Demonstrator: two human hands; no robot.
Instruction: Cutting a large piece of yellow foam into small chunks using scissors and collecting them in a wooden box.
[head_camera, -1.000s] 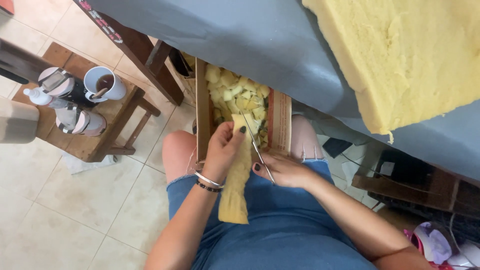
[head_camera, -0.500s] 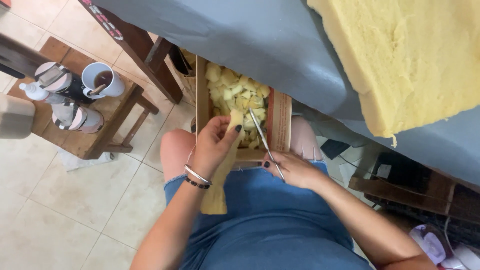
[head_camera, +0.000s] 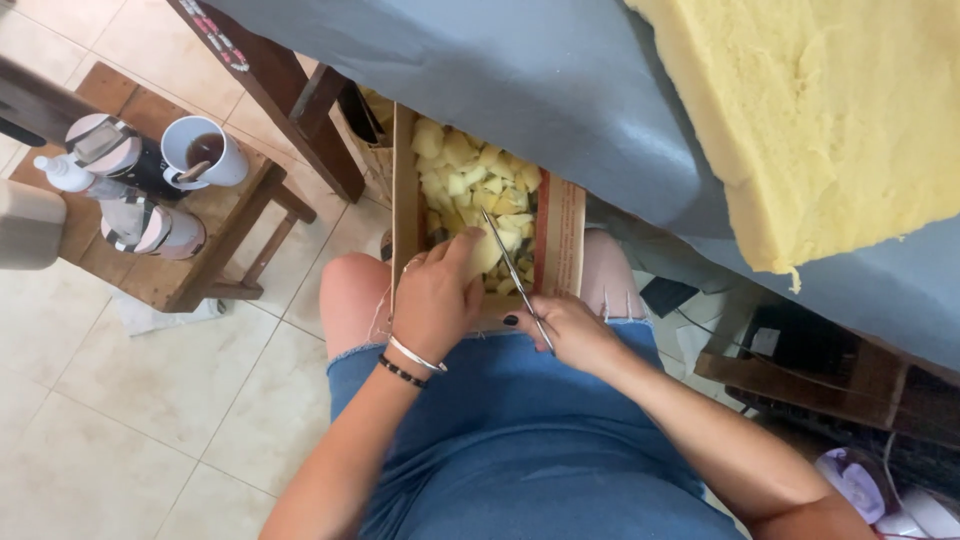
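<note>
My left hand (head_camera: 437, 298) grips a strip of yellow foam (head_camera: 485, 252) whose tip pokes out over a cardboard box (head_camera: 404, 200). My right hand (head_camera: 570, 330) holds a pair of scissors (head_camera: 512, 270), blades pointing up toward the foam tip. The box rests between my knees and holds several cut yellow foam cubes (head_camera: 470, 180). Most of the strip is hidden behind my left hand.
A large yellow foam slab (head_camera: 830, 120) lies on a grey-covered table (head_camera: 520, 70) above the box. A small wooden stool (head_camera: 215, 235) at left carries a white mug (head_camera: 205, 152) and bottles (head_camera: 130, 195). Cluttered items sit at lower right. Tiled floor lies left.
The long foam strip that hung over my lap has been drawn up into my left hand; only its tip now shows at the scissors. Both hands shifted slightly toward the box.
</note>
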